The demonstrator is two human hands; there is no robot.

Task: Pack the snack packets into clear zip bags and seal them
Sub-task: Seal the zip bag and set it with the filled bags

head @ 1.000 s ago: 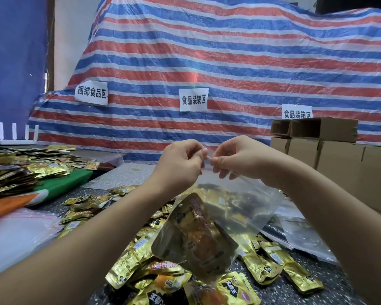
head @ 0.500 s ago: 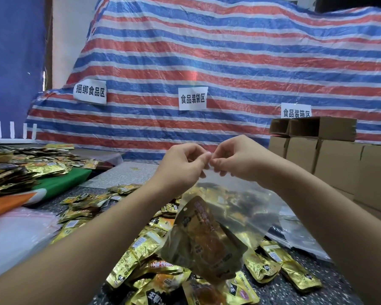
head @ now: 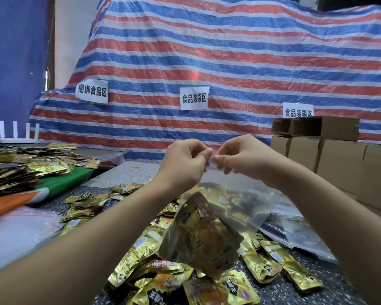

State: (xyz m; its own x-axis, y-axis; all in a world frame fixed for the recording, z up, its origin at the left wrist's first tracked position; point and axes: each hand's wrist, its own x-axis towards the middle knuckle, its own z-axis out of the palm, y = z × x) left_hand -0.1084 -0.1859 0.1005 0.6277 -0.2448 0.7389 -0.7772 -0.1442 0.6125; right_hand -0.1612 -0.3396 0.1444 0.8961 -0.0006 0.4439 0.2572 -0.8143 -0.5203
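A clear zip bag [head: 235, 194] hangs in the air in front of me, held by its top edge. My left hand [head: 185, 161] and my right hand [head: 240, 156] pinch that top edge side by side, fingertips almost touching. A gold snack packet [head: 200, 234] lies inside the bag at its lower left corner. Below the bag, a heap of loose gold snack packets [head: 154, 249] covers the dark speckled table [head: 295, 291].
Empty clear bags [head: 299, 236] lie flat at the right. Cardboard boxes [head: 339, 159] stand along the right side. Another pile of gold packets [head: 20, 166] sits at the left on green and orange sheets, with a white plastic bag [head: 15, 234] below it. A striped tarp with paper labels rises behind.
Both hands stay pinched together on the bag's top edge and have shifted only slightly. The bag with the packet has swung a little.
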